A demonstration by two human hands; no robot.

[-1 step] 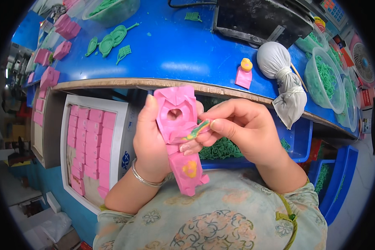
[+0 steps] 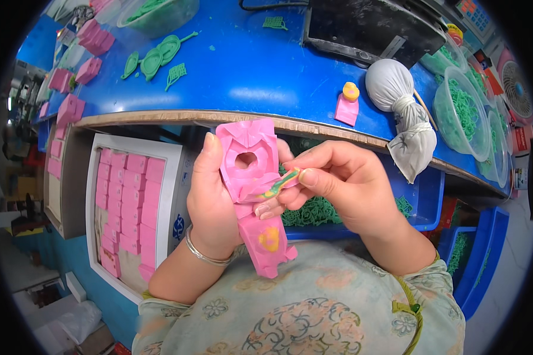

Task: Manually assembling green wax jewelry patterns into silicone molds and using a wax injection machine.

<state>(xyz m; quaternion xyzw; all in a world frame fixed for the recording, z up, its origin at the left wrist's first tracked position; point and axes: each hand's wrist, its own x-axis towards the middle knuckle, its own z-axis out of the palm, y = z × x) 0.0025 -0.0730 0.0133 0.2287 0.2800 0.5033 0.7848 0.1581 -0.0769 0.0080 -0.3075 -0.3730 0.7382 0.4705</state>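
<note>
A pink rubber mould [image 2: 249, 145] is splayed open in front of me, with a round hole in its upper part and a yellow mark on its lower part. My left hand [image 2: 210, 195] wraps round its left side, with fingertips showing below the middle flap. Green and yellow streaks [image 2: 280, 184] run along that flap; whether they are paint or a separate strip I cannot tell. At the streaked end, the thumb and forefinger of my right hand [image 2: 346, 180] are pinched together. Fingers behind the mould are partly hidden.
A white box [image 2: 180, 154] of pink moulds stands at left. On the blue table [image 2: 231, 71] are green wax pieces [image 2: 154, 59], a pink mould with a yellow top [image 2: 347, 106], a tied white cloth bag [image 2: 391, 89] and a black machine [image 2: 367, 29]. Green pieces fill a blue tray [image 2: 429, 198].
The upper part of the mould has shifted slightly left and up, and its hole looks a little wider. My right hand keeps its pinch almost unmoved.
</note>
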